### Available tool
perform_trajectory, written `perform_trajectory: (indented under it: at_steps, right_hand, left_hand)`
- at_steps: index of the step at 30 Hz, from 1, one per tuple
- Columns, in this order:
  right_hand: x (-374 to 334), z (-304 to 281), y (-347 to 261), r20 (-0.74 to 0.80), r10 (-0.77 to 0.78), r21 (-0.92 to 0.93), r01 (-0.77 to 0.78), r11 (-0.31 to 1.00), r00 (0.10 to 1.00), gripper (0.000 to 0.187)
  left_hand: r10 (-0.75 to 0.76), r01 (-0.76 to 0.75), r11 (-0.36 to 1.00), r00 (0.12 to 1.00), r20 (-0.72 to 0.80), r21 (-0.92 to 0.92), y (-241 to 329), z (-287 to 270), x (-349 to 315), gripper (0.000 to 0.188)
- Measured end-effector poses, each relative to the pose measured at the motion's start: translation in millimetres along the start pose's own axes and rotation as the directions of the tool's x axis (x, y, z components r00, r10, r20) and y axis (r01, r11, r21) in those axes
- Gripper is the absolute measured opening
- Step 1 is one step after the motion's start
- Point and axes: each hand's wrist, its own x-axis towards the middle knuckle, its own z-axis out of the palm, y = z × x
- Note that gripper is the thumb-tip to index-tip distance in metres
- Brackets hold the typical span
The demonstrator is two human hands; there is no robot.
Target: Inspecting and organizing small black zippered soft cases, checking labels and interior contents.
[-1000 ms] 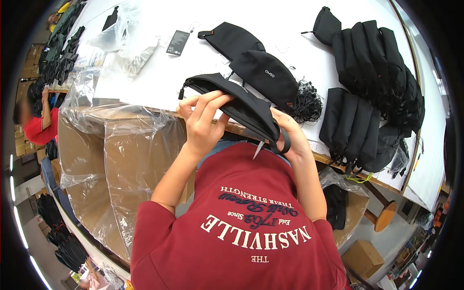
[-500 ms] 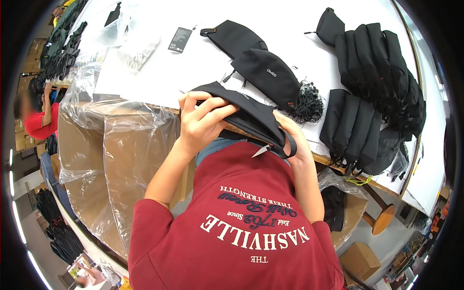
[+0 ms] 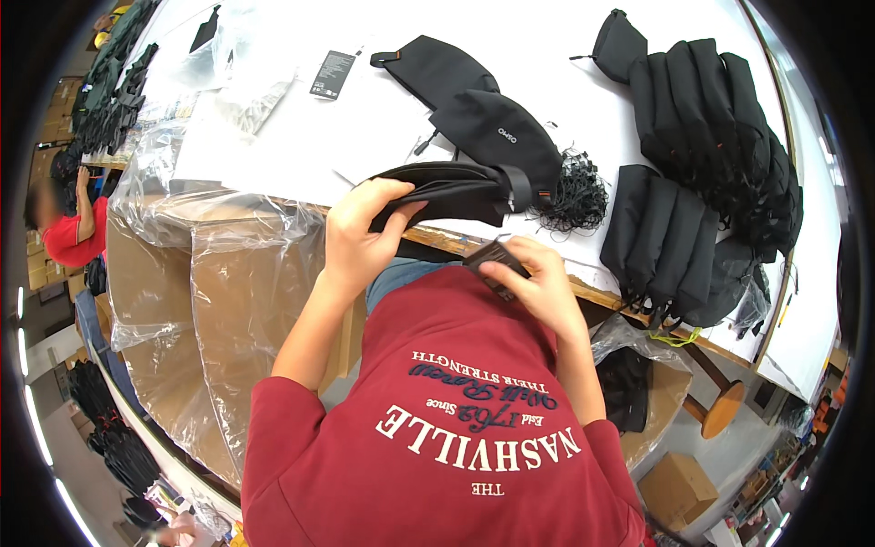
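A black fabric pouch (image 3: 447,193) with a loop strap at its right end is gripped by my left hand (image 3: 355,235), thumb and fingers around its left end. It is raised at the table's front edge, its near side creased. Below its right end, my right hand (image 3: 545,290) pinches a small black printed hang tag (image 3: 497,268) between thumb and fingers. Just beyond lie two more black pouches, the nearer pouch (image 3: 501,137) overlapping the farther pouch (image 3: 436,71). A tangle of black cords (image 3: 576,193) sits beside the nearer one.
Stacked black pouches (image 3: 702,109) cover the table's right side, with another row (image 3: 658,237) nearer. A dark hang tag (image 3: 332,73) lies on the white tabletop (image 3: 301,155). Plastic-lined cardboard boxes (image 3: 260,319) stand at left. Far left, a person in red (image 3: 75,235) works. A wooden stool (image 3: 723,410) stands right.
The pouch has turned and moved away from me. My right hand has left it, come lower, and now holds the hang tag. The pointed metal blade seen by the right hand no longer shows.
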Motion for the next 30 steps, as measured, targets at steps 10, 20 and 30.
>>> perform_trajectory:
  at_steps: [10,20,30]
  right_hand:
    - [-19,-49,-6,-0.113,0.119,0.807,0.021,0.590,0.986,0.053]
    - [63,-29,2,-0.633,0.054,0.615,0.459,0.641,0.773,0.023]
    - [78,-3,-23,-0.513,0.233,0.762,0.313,0.568,0.827,0.030]
  left_hand:
    - [-0.190,0.719,0.684,0.335,0.923,-0.120,-20,-45,-19,0.022]
    - [-0.107,0.674,0.729,0.289,0.951,-0.123,-28,-29,-22,0.020]
    - [0.038,0.391,0.907,0.289,0.957,-0.154,9,-41,14,0.026]
